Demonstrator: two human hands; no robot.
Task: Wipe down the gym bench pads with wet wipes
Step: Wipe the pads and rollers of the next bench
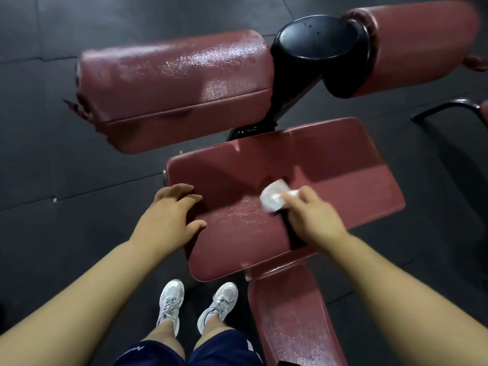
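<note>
Sheen covers the roller pad point(171, 83) up at the left. Below it your left hand point(171, 210) rests on the seat pad point(343, 159) at its left edge, grip apart, fingers spread, holding nothing. Mid-pad sits the wet wipe point(273, 199), bunched and touching the surface. Your right hand point(314, 220) has its grip clamped on it, probably thumb and fingertips, but blur hides the details.

The seat pad point(343, 159) is unobstructed across its far and right portions; the left hand point(171, 210) rests on its near-left edge, the right hand point(311, 217) grips the wipe point(273, 199) near its centre, and the black post point(317, 48), left roller pad point(171, 83) and right roller pad point(422, 43) stand just beyond its far edge.
</note>
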